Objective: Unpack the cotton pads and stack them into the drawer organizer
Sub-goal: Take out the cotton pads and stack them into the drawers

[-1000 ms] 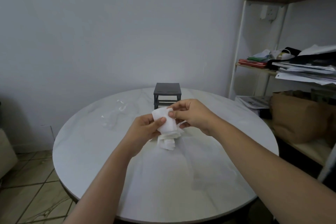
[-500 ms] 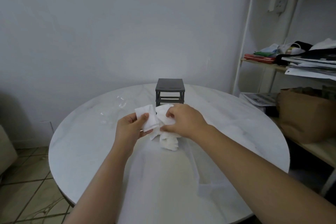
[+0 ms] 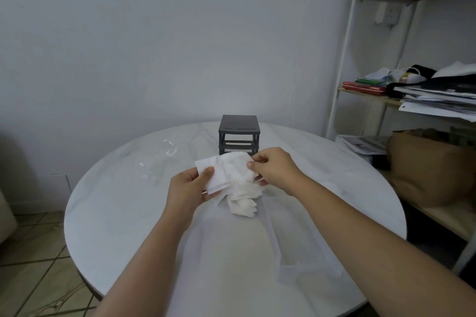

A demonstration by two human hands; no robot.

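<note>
A bunch of white cotton pads (image 3: 238, 177) hangs above the round white table (image 3: 123, 213), held between both hands. My left hand (image 3: 189, 186) pinches the flat pads on the left side, thumb on top. My right hand (image 3: 275, 168) pinches the upper right edge of the bunch. More pads (image 3: 243, 204) droop or lie on the table just below. The dark grey drawer organizer (image 3: 239, 134) stands behind the pads at the table's far side; its lower front is hidden by them.
Clear plastic wrapping (image 3: 159, 162) lies on the table to the left of the organizer. A clear plastic bag (image 3: 296, 247) lies under my right forearm. A shelf unit (image 3: 412, 100) with papers and a brown paper bag (image 3: 427, 170) stands at the right.
My hands have drawn apart, spreading the bunch of pads wider. My left hand has shifted left with a flat pad. The camera has tilted up slightly.
</note>
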